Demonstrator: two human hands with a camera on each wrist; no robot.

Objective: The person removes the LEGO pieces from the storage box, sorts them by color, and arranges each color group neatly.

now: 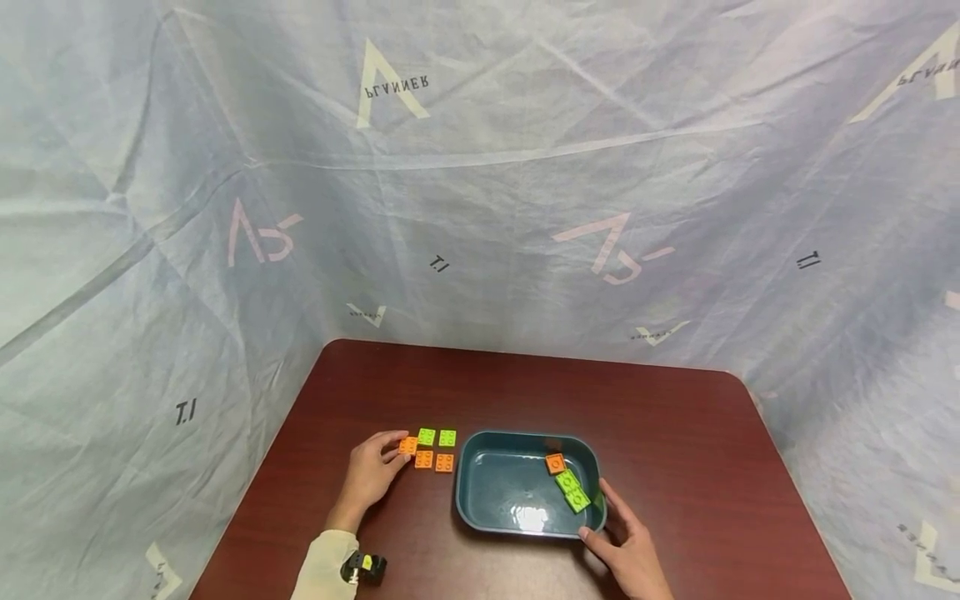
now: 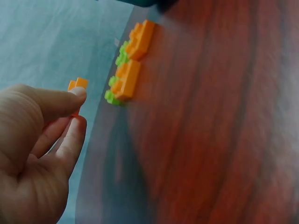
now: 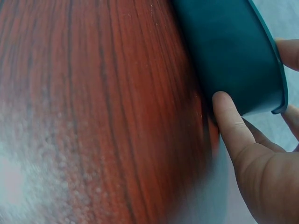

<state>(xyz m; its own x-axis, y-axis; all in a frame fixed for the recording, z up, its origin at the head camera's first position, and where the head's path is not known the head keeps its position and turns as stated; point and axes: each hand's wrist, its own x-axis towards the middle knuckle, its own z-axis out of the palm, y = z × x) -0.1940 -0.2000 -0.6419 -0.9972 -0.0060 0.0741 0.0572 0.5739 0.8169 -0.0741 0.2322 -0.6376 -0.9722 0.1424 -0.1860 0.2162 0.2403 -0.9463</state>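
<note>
My left hand (image 1: 372,471) pinches an orange building brick (image 1: 408,446) between thumb and fingertips; in the left wrist view this brick (image 2: 78,84) shows partly behind the thumb. Beside it on the table lie two green bricks (image 1: 447,437) and two orange bricks (image 1: 444,462), studs up, in two short rows. A dark teal tray (image 1: 468,512) stands to their right. Inside the tray, toward its right end, are an orange brick (image 1: 555,463) and two green bricks (image 1: 577,499). My right hand (image 1: 630,546) grips the tray's near right corner, thumb against the outer wall (image 3: 238,60).
The reddish-brown wooden table (image 1: 690,467) has rounded far corners. Pale printed cloth (image 1: 480,250) hangs around its back and sides. A black wrist camera (image 1: 364,567) is strapped over the left sleeve (image 1: 326,567).
</note>
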